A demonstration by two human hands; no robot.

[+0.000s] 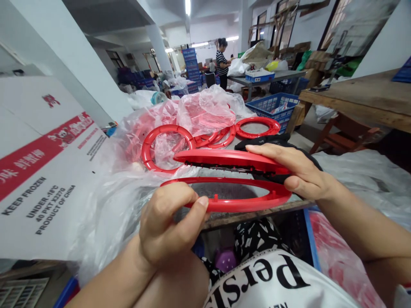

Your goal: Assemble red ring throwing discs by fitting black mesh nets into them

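Observation:
Two red plastic rings are held flat, one above the other, just over the table edge. My left hand (167, 222) pinches the near rim of the lower red ring (244, 204). My right hand (295, 171) grips the right side of both, its fingers lying along the upper red ring (224, 157); a black mesh shows between the two rings. Behind them lie several loose red rings (257, 126) and a clear plastic bag (205, 109) holding more red rings.
A white cardboard box (41, 171) printed "KEEP FROZEN" stands at the left. A blue basket (272, 105) and a wooden table (362, 96) are at the right. Far back, a person in a striped shirt (221, 62) stands at another table. Clear plastic sheeting covers the worktop.

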